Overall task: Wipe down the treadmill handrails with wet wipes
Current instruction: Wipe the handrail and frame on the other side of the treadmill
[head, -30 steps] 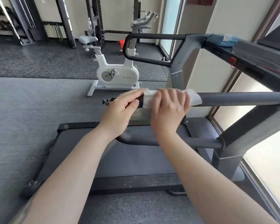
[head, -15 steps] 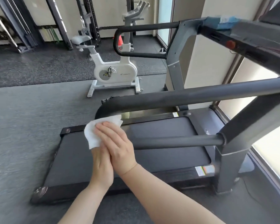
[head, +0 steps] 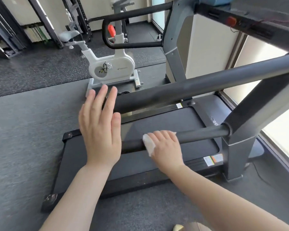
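While the left hand (head: 99,130) is hovering flat with fingers spread, the right hand (head: 165,145) is pressing a crumpled white wet wipe (head: 148,144) around the lower dark-grey tubular handrail (head: 202,133), likely mid-task, far black handrail (head: 137,13) apparently pending.

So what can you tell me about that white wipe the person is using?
The wet wipe is white and looks thin, soft and crumpled. It is bunched around the lower handrail, a dark round bar on the near side of the treadmill. The right hand grips it against the bar and hides most of it; only a wrinkled part at the hand's left and a sliver above the fingers show. The left hand doesn't touch it.
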`<state>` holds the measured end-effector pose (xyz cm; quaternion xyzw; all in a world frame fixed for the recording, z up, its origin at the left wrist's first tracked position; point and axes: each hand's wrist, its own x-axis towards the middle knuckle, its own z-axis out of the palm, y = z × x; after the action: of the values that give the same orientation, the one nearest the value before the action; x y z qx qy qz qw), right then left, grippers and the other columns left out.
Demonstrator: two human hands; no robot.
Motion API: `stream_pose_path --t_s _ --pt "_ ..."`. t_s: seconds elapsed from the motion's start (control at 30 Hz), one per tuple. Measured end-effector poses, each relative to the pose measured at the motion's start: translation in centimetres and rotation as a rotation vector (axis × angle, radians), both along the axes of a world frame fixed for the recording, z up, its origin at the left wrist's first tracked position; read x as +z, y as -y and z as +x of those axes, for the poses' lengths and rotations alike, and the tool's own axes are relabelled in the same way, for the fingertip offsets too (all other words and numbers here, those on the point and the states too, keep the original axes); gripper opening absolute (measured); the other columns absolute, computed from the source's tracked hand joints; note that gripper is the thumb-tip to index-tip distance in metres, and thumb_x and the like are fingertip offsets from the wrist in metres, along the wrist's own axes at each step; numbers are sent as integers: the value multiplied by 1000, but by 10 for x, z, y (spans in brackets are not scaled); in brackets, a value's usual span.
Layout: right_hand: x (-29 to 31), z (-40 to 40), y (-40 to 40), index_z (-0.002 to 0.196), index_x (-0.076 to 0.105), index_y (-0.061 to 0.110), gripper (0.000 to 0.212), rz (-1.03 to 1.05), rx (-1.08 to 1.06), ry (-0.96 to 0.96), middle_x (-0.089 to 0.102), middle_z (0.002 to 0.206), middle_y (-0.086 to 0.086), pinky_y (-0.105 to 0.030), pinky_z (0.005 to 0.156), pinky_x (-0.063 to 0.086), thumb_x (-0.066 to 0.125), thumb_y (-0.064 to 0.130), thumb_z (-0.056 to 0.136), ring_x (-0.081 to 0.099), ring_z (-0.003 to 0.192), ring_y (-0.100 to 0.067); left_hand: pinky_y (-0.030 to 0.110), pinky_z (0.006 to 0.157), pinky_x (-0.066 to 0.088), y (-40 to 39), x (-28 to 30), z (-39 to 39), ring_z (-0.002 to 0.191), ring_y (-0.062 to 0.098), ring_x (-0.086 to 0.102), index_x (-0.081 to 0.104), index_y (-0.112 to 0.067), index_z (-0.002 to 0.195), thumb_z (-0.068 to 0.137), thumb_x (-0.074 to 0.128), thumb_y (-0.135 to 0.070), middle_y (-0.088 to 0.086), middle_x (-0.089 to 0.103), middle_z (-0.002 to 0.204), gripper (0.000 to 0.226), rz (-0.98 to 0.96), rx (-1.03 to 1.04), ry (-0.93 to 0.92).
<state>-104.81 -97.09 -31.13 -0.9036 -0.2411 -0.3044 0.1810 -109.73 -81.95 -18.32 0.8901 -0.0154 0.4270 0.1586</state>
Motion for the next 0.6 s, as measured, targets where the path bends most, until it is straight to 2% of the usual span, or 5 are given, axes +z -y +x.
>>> stream_pose_path --t_s 0.17,0.23,0.37,0.5,0.6 --pt "-1 22 45 81 63 15 20 41 -467 -227 57 77 -2 -43 102 29 44 11 78 56 83 -32 39 105 28 15 -5 11 123 26 45 55 -15 129 97 33 -17 3 55 131 39 -45 149 145" --pt "5 4 9 85 65 15 15 33 -284 -165 60 78 -1 -41 101 31 65 11 70 58 81 -29 44 102 31 28 -2 14 119 23 46 61 -18 122 96 35 -16 1 59 124 36 -139 229 209" --pt "-5 20 62 119 49 23 43 -180 101 -119 58 105 3 -33 100 32 56 19 77 52 98 -23 55 107 21 45 12 15 124 19 41 62 -25 120 98 35 -22 -6 59 122 35 -137 249 103" --pt "-7 42 139 94 51 20 18 27 -444 -304 50 89 -1 -37 100 32 42 11 81 52 104 -32 50 112 6 76 24 19 131 19 38 53 -29 131 100 34 -31 -10 55 132 37 8 160 -116" --pt "4 27 87 82 51 25 10 34 -338 -298 48 81 2 -42 103 34 45 17 80 46 93 -26 46 112 8 104 29 27 133 19 38 49 -28 136 98 37 -32 -8 51 138 40 77 105 -196"
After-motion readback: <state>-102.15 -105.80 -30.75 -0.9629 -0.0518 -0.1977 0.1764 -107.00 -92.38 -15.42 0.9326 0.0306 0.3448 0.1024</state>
